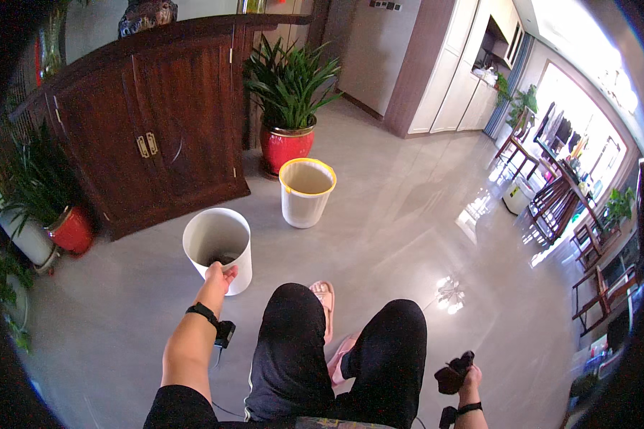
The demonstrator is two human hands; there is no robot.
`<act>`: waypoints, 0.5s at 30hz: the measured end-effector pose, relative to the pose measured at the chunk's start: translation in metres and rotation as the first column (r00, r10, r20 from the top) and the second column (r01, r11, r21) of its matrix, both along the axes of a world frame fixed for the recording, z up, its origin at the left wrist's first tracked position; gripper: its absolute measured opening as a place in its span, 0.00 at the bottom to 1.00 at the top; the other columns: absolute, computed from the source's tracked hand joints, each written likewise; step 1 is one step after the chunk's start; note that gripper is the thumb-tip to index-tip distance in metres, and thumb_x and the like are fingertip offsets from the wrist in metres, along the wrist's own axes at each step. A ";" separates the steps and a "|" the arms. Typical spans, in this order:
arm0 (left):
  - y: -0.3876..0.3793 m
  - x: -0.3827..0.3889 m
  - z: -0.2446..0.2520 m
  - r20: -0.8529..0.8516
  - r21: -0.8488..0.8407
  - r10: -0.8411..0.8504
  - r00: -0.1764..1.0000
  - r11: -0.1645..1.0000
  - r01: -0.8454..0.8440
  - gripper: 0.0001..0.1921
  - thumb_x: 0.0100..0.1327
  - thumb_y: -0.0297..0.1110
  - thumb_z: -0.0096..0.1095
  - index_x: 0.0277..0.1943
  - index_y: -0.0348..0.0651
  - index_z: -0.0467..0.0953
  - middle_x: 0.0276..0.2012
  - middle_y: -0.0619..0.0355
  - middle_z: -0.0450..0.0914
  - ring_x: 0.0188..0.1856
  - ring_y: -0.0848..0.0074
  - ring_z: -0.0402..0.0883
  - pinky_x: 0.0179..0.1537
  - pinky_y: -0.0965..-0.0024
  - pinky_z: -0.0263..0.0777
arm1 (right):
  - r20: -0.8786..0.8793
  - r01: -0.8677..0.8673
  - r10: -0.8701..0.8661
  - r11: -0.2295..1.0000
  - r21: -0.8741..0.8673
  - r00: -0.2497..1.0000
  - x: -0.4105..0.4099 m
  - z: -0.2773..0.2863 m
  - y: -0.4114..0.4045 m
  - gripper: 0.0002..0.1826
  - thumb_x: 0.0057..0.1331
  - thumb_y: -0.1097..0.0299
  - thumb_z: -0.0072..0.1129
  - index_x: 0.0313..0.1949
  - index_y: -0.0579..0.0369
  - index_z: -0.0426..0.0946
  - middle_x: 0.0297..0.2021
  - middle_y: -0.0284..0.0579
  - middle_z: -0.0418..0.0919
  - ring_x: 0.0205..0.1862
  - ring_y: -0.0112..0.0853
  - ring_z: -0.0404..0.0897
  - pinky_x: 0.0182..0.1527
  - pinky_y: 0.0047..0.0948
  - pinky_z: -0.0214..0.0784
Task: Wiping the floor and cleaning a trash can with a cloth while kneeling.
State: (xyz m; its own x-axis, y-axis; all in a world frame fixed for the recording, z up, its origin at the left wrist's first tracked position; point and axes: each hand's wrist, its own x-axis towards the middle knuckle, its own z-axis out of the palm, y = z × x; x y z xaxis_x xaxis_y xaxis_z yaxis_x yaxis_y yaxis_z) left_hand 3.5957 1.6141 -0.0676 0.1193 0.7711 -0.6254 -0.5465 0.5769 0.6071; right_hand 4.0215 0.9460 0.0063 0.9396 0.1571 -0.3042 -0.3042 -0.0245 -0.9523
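My left hand [221, 275] grips the near rim of a plain white waste bin [241, 279], which stands on the floor in front of me to the left. Something small and dark lies at its bottom, too dim to name. Down at the lower right, my right hand [470, 379] is closed around a crumpled dark cloth-like thing [453, 374]; its exact kind is unclear. A second white bin [305, 210] with a yellow rim stands beyond the first, slightly right, apart from both hands.
A dark wooden cabinet [188, 118] stands behind the bins. Plants grow in red pots, one pot [287, 147] behind the yellow-rimmed bin and another pot [72, 230] at left. Wooden chairs [601, 295] line the right side. The glossy tiled floor [386, 241] reflects light.
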 end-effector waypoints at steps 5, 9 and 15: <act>0.015 0.047 0.007 -0.017 -0.025 0.049 0.999 0.998 -0.050 0.14 0.64 0.31 0.42 0.49 0.30 0.65 0.37 0.43 0.77 0.30 0.59 0.82 0.32 0.60 0.79 | 0.165 -0.183 0.180 0.983 0.004 0.970 0.066 0.046 0.072 0.14 0.64 0.69 0.45 0.41 0.66 0.76 0.35 0.49 0.80 0.34 0.38 0.81 0.39 0.35 0.75; 0.013 0.072 0.011 -0.032 -0.036 0.040 0.999 0.999 -0.041 0.15 0.64 0.30 0.42 0.51 0.30 0.64 0.38 0.43 0.77 0.32 0.59 0.82 0.33 0.61 0.79 | 0.012 -0.076 0.076 0.996 0.043 0.997 0.089 0.059 0.103 0.04 0.53 0.72 0.43 0.26 0.56 0.67 0.26 0.39 0.70 0.30 0.36 0.73 0.34 0.36 0.70; 0.028 0.116 0.005 -0.063 -0.003 0.074 0.995 0.997 -0.074 0.16 0.64 0.31 0.43 0.52 0.32 0.63 0.40 0.42 0.76 0.36 0.58 0.81 0.36 0.59 0.79 | -0.128 -0.013 0.022 0.997 0.072 0.992 0.190 -0.007 0.078 0.06 0.52 0.72 0.44 0.29 0.58 0.69 0.29 0.45 0.74 0.32 0.42 0.77 0.38 0.41 0.73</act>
State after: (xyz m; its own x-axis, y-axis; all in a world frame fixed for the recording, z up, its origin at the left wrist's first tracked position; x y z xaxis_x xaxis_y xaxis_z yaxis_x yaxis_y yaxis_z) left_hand 3.7120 1.6421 -0.0628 0.0225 0.7728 -0.6343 -0.5488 0.5398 0.6383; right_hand 4.2117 1.0236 -0.0005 0.8902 0.1990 -0.4098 -0.4243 0.0350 -0.9048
